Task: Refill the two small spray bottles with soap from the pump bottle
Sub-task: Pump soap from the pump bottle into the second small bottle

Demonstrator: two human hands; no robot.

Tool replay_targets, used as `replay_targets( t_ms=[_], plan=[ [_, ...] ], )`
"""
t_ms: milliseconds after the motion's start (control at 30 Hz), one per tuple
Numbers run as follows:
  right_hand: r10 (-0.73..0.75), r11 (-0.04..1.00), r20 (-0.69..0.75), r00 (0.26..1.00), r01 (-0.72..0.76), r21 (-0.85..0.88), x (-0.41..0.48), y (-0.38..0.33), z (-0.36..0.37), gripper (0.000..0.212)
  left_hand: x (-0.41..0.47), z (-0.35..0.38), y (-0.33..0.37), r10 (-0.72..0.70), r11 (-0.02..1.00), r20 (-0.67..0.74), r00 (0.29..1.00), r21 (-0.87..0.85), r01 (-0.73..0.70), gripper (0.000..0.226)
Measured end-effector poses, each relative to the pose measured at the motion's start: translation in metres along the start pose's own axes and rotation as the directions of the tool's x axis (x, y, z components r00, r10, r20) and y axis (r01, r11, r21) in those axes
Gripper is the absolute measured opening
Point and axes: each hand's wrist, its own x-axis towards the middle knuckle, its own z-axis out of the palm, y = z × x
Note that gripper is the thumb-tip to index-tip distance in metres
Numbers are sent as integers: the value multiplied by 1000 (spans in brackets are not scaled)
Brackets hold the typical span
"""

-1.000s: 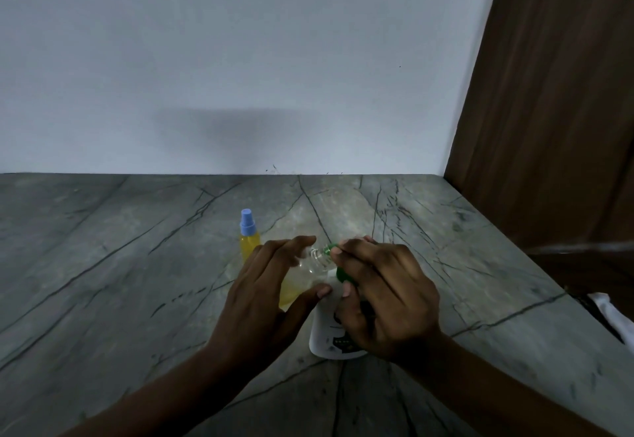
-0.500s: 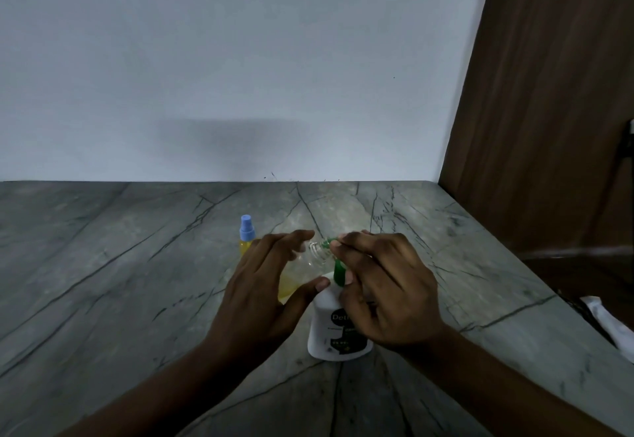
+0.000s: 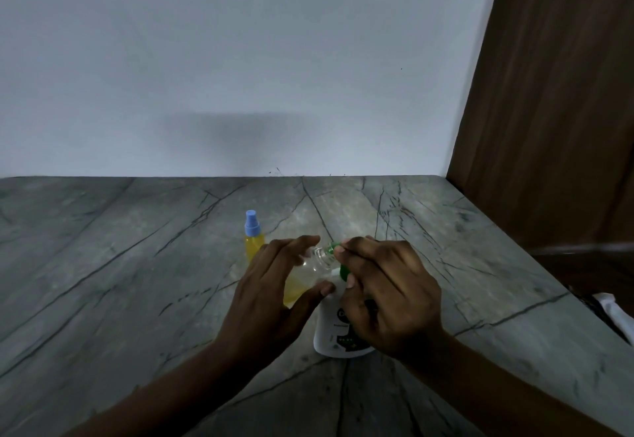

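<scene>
My left hand holds a small clear spray bottle with no cap, tilted so its open neck meets the green pump nozzle. Yellow soap fills the bottle's lower part. My right hand lies over the green pump head of the white pump bottle, its fingers curled round the head. The pump bottle stands upright on the grey stone counter. A second small spray bottle, with a blue cap and yellow soap inside, stands upright behind my left hand.
A white wall rises behind the counter. A brown wooden panel stands at the right. The counter's right edge runs diagonally past my right arm, with something white lying beyond it.
The view has shifted slightly. Both hands keep the same hold on the small bottle and the pump head.
</scene>
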Motion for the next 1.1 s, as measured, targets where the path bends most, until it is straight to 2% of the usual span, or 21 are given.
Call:
replay_targets(
  t_ms=[400, 700, 933, 1100],
  plan=[
    [10, 1000, 36, 999, -11, 22, 13, 4, -9, 27, 5, -6, 4, 6, 1000, -9, 1000, -7, -6, 49],
    [18, 999, 44, 999, -20, 50, 14, 5, -9, 41, 7, -9, 6, 1, 1000, 10, 1000, -7, -1, 48],
    [30, 998, -11, 999, -29, 62, 10, 1, -6, 37, 4, -6, 5, -7, 1000, 6, 1000, -22, 7, 47],
    [24, 999, 6, 1000, -25, 35, 1, -2, -2, 31, 0, -2, 1, -13, 1000, 21, 1000, -15, 13, 48]
  ],
)
